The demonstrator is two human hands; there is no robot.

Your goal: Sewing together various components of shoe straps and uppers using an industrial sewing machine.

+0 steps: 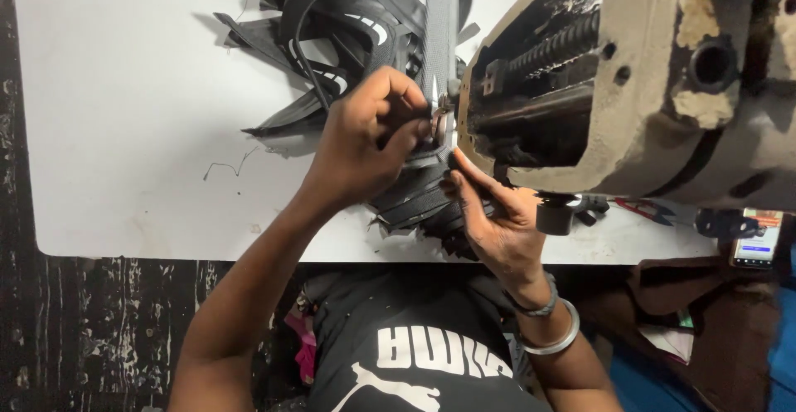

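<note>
Black strap piece (419, 192) under two hands: left hand (365, 142) fingers pinching it, right hand (497, 230) fingers open.

Open white table (124, 113) is seen left of the strap pile (348, 22). Passage on the right is blocked by the machine head (630, 72). Scissors (655, 210) and phone (756, 249) lie under it.
</note>
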